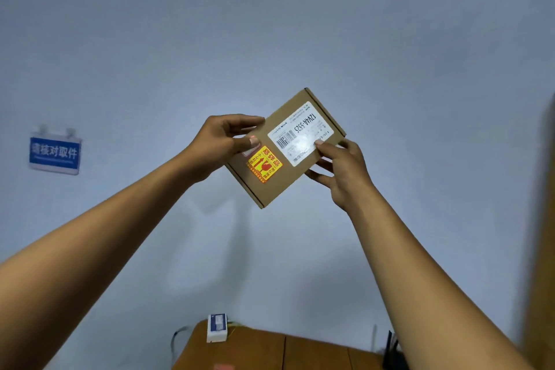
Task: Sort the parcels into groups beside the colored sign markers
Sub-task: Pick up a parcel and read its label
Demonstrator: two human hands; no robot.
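Note:
I hold a flat brown cardboard parcel (pixel 280 186) up in front of a pale blue wall, tilted, its labelled face toward me. It carries a white shipping label with a barcode and a yellow-and-red fragile sticker. My left hand (pixel 222 144) grips its upper left edge, thumb on the face. My right hand (pixel 345 171) holds the lower right edge, thumb on the white label. A blue sign marker (pixel 55 153) with white characters hangs on the wall at the left, well away from the parcel.
A wooden table (pixel 300 351) shows at the bottom edge, with a small white box (pixel 216 328) near its back left corner and dark items (pixel 392 351) at its right. A blurred brown vertical surface (pixel 543 249) fills the right edge.

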